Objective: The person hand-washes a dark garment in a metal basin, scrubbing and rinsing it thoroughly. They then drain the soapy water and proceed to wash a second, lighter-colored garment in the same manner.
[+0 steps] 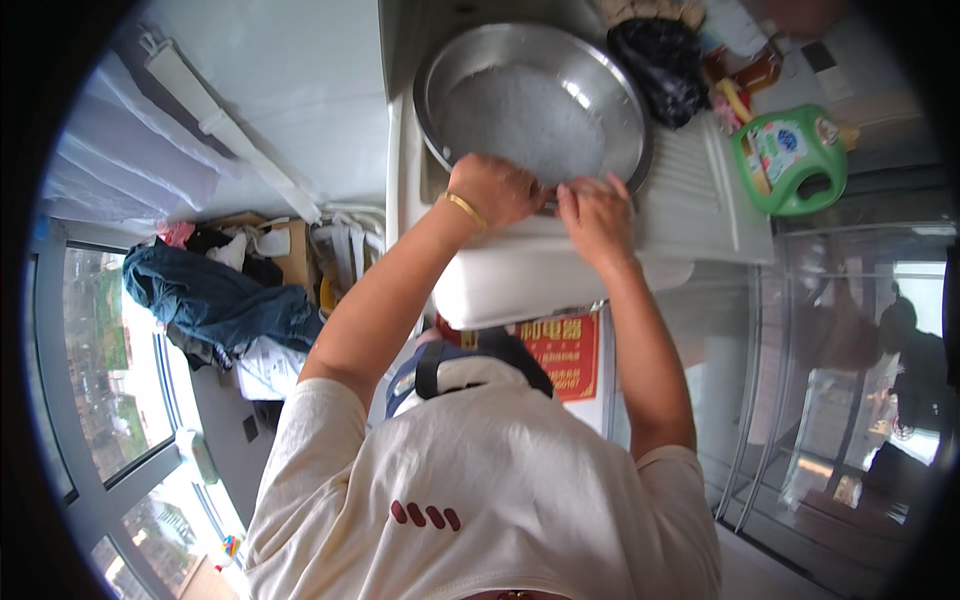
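A wide stainless-steel basin (630,82) rests in a white laundry sink (495,277) and holds cloudy, sudsy water (525,120). My left hand (495,187), with a gold-coloured bangle (463,210) at the wrist, is curled at the basin's near rim. Close beside it, my right hand (596,217) has its fingers bent over the same rim. The fingertips of both hands nearly meet. Blur and the backs of my hands hide whether anything is between the fingers.
Right of the basin, a ribbed washboard slope (694,180) belongs to the sink. A black plastic bag (660,71) and a green detergent jug (791,161) lie beyond it. Dark blue clothing (217,292) is heaped at left by a window (112,360). Glass panels (847,360) stand at right.
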Tool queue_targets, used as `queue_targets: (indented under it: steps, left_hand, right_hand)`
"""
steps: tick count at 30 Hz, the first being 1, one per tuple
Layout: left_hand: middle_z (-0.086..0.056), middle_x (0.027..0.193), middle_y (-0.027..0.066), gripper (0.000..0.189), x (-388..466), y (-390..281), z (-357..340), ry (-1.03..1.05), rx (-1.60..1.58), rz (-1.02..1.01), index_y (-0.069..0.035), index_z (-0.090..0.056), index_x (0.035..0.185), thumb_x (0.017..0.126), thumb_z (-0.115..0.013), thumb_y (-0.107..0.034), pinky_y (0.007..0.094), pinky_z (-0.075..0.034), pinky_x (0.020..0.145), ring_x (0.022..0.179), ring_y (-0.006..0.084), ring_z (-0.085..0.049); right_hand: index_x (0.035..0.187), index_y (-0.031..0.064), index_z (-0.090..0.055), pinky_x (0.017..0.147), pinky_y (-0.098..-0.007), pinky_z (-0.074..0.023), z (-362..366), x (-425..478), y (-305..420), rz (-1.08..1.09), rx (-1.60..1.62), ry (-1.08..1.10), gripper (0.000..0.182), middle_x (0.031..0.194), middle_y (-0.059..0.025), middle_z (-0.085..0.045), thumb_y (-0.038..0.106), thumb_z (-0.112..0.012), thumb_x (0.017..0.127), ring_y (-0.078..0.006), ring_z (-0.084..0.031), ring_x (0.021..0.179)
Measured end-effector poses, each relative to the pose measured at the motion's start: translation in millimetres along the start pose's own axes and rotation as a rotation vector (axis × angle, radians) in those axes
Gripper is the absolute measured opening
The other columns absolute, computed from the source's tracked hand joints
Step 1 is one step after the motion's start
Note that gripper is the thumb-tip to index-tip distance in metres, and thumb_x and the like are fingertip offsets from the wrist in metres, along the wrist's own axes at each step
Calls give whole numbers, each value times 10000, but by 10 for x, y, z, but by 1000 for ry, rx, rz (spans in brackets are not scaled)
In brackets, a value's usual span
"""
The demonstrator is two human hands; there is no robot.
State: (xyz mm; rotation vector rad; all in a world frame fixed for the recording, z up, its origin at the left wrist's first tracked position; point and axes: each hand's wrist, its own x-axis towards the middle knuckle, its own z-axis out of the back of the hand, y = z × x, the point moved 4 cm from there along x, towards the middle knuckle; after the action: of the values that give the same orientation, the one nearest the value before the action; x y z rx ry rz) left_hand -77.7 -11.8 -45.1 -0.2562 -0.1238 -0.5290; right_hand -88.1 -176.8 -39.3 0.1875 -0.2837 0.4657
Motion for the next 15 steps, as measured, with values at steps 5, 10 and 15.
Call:
queue_targets:
  steps: [5, 10, 15]
  left_hand:
    - [-737, 847, 73, 490, 10, -22, -5, 116, 5, 30, -183, -761, 848, 983, -386, -468, 396, -561, 706, 824, 262, -713]
    - [-731, 845, 65, 421, 11, -36, 0, 156, 62, 58, -207, -748, 875, 975, -427, -461, 397, -559, 733, 822, 271, -704]
    - [-735, 945, 53, 434, 30, -84, 70, 187, -38, 173, -221, -758, 938, 963, -408, -476, 389, -544, 816, 931, 264, -692]
  right_hand:
    - [734, 133, -701, 1055, -466, -361, 32, -53, 33, -17, 15, -75, 396, 858, -48, -688, 309, -452, 986, -238, -642, 957]
    - [722, 131, -694, 1056, -464, -356, -1, -61, 20, -29, 26, -74, 410, 820, -40, -677, 324, -447, 986, -232, -642, 947]
    - [766, 131, -721, 1062, -462, -354, 27, -46, -43, -24, 29, -20, 392, 897, -33, -714, 341, -468, 980, -222, -645, 976]
